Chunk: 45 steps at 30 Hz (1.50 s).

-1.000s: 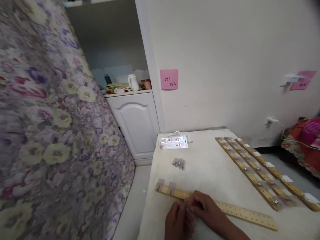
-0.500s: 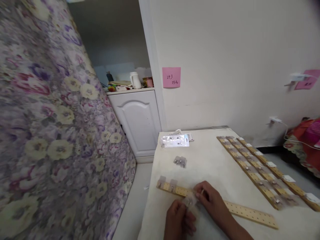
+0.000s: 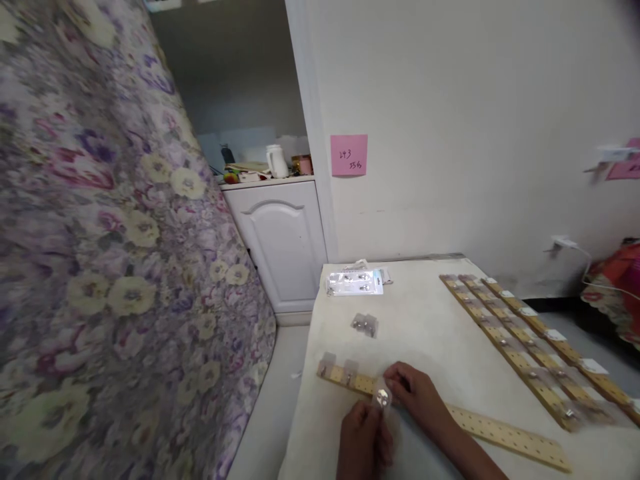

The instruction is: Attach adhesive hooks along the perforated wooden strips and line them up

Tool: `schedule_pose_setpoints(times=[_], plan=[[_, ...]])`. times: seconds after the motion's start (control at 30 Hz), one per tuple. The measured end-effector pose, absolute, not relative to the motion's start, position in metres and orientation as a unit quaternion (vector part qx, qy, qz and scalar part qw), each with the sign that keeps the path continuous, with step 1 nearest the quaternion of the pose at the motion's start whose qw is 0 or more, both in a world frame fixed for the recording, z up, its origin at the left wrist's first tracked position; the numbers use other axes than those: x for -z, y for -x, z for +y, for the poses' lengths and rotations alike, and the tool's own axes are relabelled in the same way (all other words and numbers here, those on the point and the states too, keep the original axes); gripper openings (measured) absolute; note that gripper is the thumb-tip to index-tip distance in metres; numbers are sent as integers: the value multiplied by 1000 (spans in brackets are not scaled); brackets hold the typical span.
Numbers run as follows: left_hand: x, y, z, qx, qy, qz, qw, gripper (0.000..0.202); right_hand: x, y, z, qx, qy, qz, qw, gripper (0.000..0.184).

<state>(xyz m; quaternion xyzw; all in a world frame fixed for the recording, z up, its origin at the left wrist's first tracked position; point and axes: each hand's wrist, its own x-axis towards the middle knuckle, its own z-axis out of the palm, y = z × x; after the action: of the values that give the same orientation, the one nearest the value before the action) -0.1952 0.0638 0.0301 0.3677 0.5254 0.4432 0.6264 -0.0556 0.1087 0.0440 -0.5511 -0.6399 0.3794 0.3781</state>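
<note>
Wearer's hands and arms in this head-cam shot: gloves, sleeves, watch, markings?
Left hand and right hand: ungloved, no rings or markings discernible at this resolution. Right forearm: no sleeve, watch, band or cable visible up to the frame edge. Left forearm mostly out of frame, so sleeve unknown.

Table: open lane mid-top, loose hooks on left, three wooden strips slanting along right. Far limit: wall. Far left corner: occupied, packets. Near side: perforated strip lying crosswise, middle blocked by right hand; left hand just nearer.
</note>
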Motion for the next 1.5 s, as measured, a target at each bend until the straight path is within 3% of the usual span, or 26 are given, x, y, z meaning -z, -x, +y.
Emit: schedule_pose_setpoints(times=[0.53, 1.5], plan=[[-30, 186, 79, -439, -304, 602, 594, 22, -18, 66, 139, -338, 596, -652, 323, 17], [-35, 189, 85, -357, -413, 666, 509, 24, -28, 65, 135, -315, 631, -645, 294, 16]])
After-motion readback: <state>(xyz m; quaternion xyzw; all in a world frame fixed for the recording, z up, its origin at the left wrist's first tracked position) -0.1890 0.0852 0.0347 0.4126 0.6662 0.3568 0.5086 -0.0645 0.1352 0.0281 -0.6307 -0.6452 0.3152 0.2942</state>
